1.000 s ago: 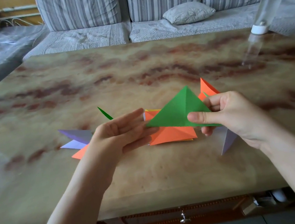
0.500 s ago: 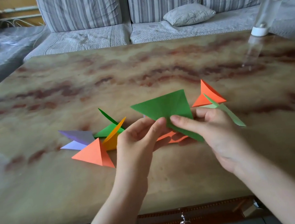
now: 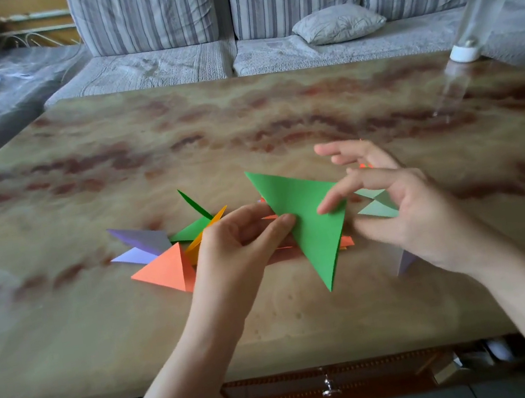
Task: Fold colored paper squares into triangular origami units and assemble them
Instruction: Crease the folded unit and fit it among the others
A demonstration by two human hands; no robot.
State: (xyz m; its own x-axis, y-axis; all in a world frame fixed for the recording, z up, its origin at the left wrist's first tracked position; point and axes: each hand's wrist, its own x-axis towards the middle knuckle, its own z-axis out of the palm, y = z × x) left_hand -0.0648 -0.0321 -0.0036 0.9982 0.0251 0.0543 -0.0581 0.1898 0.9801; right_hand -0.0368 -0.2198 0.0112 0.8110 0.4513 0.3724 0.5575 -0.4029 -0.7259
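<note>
Far half: bare marbled brown tabletop (image 3: 208,131), open passage.
Centre: large green paper triangle (image 3: 307,226), pinched by left hand (image 3: 233,242), blocks the way.
Left: pile of folded paper units (image 3: 165,267), purple, orange, green.
Far right: clear bottle (image 3: 466,52) near edge.

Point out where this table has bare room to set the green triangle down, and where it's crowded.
Bare: the table's far half, toward the bottle; the left part, beyond the purple unit; the near strip in front of the orange unit. Crowded: the middle, under the green triangle, from the purple unit to the pale green unit.
</note>
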